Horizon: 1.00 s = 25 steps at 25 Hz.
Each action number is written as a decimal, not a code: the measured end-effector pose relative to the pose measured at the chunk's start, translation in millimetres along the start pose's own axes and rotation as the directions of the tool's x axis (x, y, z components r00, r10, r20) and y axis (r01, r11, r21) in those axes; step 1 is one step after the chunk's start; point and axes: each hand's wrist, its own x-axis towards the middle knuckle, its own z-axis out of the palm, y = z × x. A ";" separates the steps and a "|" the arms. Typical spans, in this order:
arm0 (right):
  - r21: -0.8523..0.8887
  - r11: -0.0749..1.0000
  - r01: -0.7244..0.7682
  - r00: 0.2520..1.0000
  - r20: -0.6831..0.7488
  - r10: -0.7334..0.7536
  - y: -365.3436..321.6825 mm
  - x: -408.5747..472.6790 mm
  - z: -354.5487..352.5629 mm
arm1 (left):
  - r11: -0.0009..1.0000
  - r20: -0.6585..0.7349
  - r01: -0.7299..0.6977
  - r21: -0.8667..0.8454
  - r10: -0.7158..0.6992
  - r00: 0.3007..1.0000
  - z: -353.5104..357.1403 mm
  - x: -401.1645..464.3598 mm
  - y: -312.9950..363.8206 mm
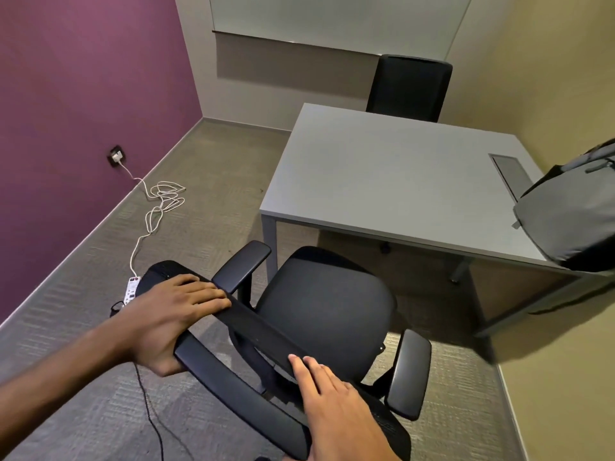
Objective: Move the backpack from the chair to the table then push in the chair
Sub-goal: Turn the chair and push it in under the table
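Wall socket (115, 157), purple wall, low: white plug seated, feeding a white cable (156, 207) that lies in loose coils on the carpet, slack left over from a short run.

Power strip (132, 289), white, on the carpet at the cable's end, just beyond the chair back; a dark cord trails from that spot toward the camera.

Left hand (169, 314): laid over the left end of the chair's top rail, fingers (206, 296) pressed together and flat along the top, thumb hidden beneath. Judged a wrap grip, set to steer.

Office chair (319, 314), black, armrests both sides, seat bare. It stands angled to the table with the seat front just under the near edge, the rest of it out; the back rail (253, 327) faces the person, the natural place to push from.

Right hand (336, 404): resting on the right end of the same rail, fingers together, tips on top; whether it grips underneath cannot be told.

Table (382, 168), grey, rectangular, with a cable hatch near its right end.

Second chair (411, 88), black, tucked in at the far side.

Backpack (572, 211), grey: on the table's right near corner, partly cut by the frame edge. The first half of the task reads as done; pushing in remains.
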 end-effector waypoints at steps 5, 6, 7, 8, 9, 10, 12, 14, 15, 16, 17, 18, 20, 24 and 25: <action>0.014 0.998 -0.055 0.991 -0.120 0.056 25.7 -1.6 -21.5 | 1.000 -0.044 -0.019 -0.017 0.018 0.999 -5.9 47.1 -0.2; -0.003 0.997 -0.076 0.986 -0.148 0.075 32.4 -2.5 -25.5 | 1.000 -0.063 -0.020 -0.022 0.019 0.998 -6.7 58.5 2.3; -0.021 0.994 -0.110 0.980 -0.171 0.105 38.0 -3.2 -27.7 | 1.000 -0.077 -0.019 -0.024 0.017 0.997 -6.7 69.2 5.4; -0.033 0.987 -0.155 0.970 -0.195 0.146 43.5 -3.8 -28.5 | 1.000 -0.085 -0.015 -0.023 0.013 0.996 -5.9 79.6 9.2; -0.038 0.979 -0.202 0.957 -0.221 0.189 50.0 -4.9 -28.8 | 1.000 -0.090 -0.008 -0.024 0.006 0.996 -4.8 89.7 13.8; -0.045 0.970 -0.238 0.945 -0.243 0.220 57.9 -6.2 -29.7 | 1.000 -0.104 0.004 -0.024 -0.006 0.995 -3.6 99.6 18.6; -0.063 0.965 -0.256 0.934 -0.275 0.230 80.4 -10.4 -36.5 | 0.999 -0.138 0.025 -0.024 -0.028 0.990 -2.0 122.1 28.8; -0.080 0.972 -0.221 0.935 -0.300 0.188 107.9 -15.5 -48.4 | 0.998 -0.172 0.054 -0.026 -0.058 0.983 -1.9 142.4 41.2; -0.082 0.976 -0.204 0.935 -0.310 0.170 121.4 -17.8 -55.0 | 0.997 -0.187 0.069 -0.025 -0.073 0.980 -2.6 151.7 47.5; -0.078 0.979 -0.189 0.936 -0.315 0.155 136.1 -20.9 -61.8 | 0.996 -0.194 0.084 -0.022 -0.086 0.977 -3.4 162.1 55.4; -0.079 0.982 -0.173 0.937 -0.319 0.140 149.9 -23.4 -68.0 | 0.995 -0.195 0.098 -0.018 -0.100 0.976 -3.7 171.5 63.6; -0.091 0.983 -0.159 0.937 -0.328 0.121 163.9 -25.2 -73.7 | 0.993 -0.194 0.114 -0.008 -0.113 0.975 -2.9 180.4 71.7; -0.141 0.980 -0.140 0.928 -0.364 0.080 194.1 -28.7 -86.7 | 0.988 -0.184 0.154 0.001 -0.151 0.971 -0.2 197.9 88.3; -0.226 0.963 -0.147 0.893 -0.449 0.031 251.9 -28.2 -118.2 | 0.977 -0.176 0.214 -0.007 -0.212 0.961 -0.6 237.4 117.8; -0.232 0.961 -0.149 0.884 -0.467 0.024 262.9 -26.1 -125.4 | 0.978 -0.162 0.208 -0.015 -0.208 0.965 -2.0 246.9 120.9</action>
